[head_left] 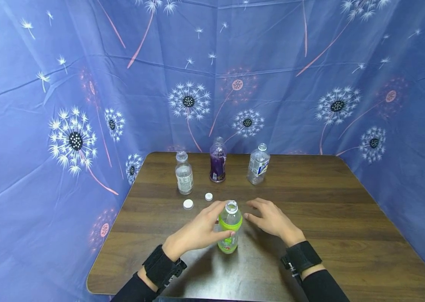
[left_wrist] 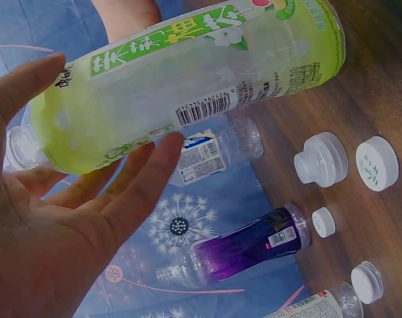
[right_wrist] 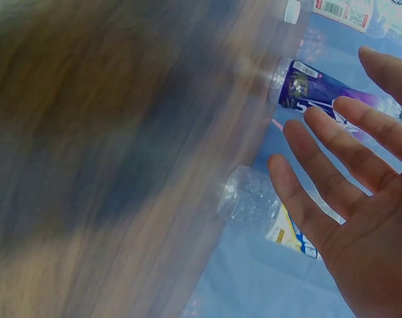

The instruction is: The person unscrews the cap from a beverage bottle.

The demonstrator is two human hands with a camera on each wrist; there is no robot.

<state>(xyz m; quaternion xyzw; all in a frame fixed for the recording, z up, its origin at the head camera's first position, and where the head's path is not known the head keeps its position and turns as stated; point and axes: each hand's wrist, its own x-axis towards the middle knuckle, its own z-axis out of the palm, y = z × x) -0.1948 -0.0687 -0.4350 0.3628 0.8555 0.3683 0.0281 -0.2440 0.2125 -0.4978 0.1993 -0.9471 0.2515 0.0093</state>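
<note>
An uncapped clear bottle with a green label [head_left: 230, 228] stands upright near the front of the table. My left hand [head_left: 199, 228] is around its upper part, the thumb in front and the other fingers on the far side. In the left wrist view the same bottle [left_wrist: 187, 86] crosses between thumb and fingers. To its right, my right hand [head_left: 273, 220] hovers apart from the bottle, holding nothing. Its fingers are spread and fairly straight in the right wrist view. Two white caps, one larger [head_left: 187, 204] and one smaller [head_left: 208, 196], lie behind my left hand.
Three uncapped bottles stand towards the back: a clear one with a white label [head_left: 185, 176], a purple-labelled one [head_left: 218, 163], and a clear one with a blue-and-white label [head_left: 259, 165]. More caps, including a green-printed one [left_wrist: 377, 163], show in the left wrist view. Blue cloth [head_left: 273, 63] surrounds the table.
</note>
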